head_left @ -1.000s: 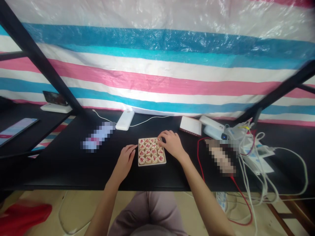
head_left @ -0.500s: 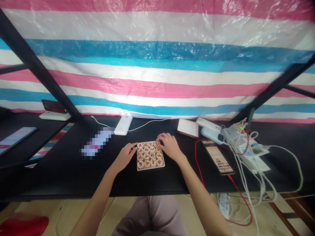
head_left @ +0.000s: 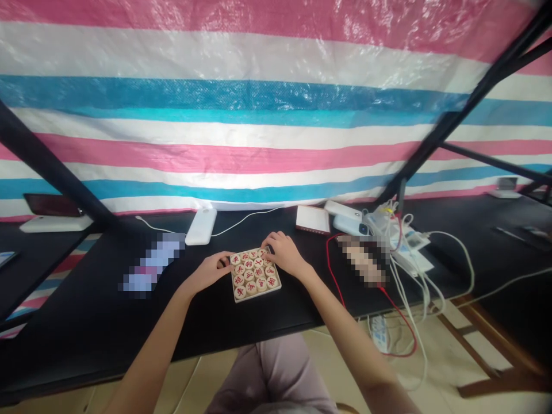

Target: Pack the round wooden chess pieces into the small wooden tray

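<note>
A shallow white box (head_left: 259, 296) lies on the black table, filled with rows of round Chinese chess pieces (head_left: 249, 275) marked with red characters. At its far left corner, my left hand (head_left: 211, 271) curls with thumb and forefinger against the rim, a small gap showing between them. My right hand (head_left: 285, 253) bends over the far right corner, its thumb by a corner piece and its fingers beyond the back edge. Part of that corner is covered by the right hand.
Behind the box stand a white power bank (head_left: 201, 225) with a cable and a shallow white-topped box lid (head_left: 313, 219). Two blurred phones (head_left: 150, 265) flank my arms. Tangled white cables (head_left: 403, 241) and a red cable (head_left: 332, 270) lie to the right. A striped sheet (head_left: 259, 155) hangs behind.
The view has turned to the right, so things on the table appear farther left. My left thumb and forefinger have spread a little at the box's corner; my right hand stays at its corner.
</note>
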A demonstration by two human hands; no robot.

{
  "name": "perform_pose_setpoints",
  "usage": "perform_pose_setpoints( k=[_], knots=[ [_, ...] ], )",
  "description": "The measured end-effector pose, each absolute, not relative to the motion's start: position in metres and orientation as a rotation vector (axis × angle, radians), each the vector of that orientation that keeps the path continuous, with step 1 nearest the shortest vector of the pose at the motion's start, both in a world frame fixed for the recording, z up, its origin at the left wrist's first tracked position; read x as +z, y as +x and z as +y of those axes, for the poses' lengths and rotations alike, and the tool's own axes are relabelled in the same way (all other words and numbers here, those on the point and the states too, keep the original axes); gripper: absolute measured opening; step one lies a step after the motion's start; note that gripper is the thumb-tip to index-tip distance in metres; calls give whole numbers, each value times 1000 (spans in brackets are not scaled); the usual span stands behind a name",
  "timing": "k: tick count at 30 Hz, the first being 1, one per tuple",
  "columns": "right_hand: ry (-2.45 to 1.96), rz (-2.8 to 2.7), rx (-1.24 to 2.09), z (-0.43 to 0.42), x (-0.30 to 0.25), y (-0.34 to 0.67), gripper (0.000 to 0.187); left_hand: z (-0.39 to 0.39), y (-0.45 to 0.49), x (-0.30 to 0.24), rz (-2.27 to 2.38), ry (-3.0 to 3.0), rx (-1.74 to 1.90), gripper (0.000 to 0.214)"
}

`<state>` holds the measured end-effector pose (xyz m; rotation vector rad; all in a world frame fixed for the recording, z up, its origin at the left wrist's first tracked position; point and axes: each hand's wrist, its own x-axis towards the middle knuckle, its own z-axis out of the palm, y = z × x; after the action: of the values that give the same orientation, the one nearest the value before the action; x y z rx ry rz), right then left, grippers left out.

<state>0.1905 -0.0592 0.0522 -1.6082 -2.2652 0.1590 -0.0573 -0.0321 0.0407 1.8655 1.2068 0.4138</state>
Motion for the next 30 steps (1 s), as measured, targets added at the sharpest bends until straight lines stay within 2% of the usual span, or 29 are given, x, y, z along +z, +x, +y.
perform_pose_setpoints(
  k=[9, 13, 17, 24, 30],
  knots=[
    [-1546, -2275, 218, -61, 47, 190, 11, -27, -51, 33, 1277, 1708, 432, 50],
    [-1556, -2258, 332, -57, 49, 190, 16, -24, -47, 37, 1284, 1629, 451, 49],
    [-1540, -2249, 489, -53, 50, 190, 11, -19, -47, 37, 1255, 1578, 446, 50],
    [-1410, -2088, 586, -59, 40, 189, 13, -18, -54, 32, 1199, 1642, 500, 45],
    [-1364, -1905, 723, -65, 28, 194, 14, -18, -62, 34, 1125, 1627, 475, 50]
  ],
)
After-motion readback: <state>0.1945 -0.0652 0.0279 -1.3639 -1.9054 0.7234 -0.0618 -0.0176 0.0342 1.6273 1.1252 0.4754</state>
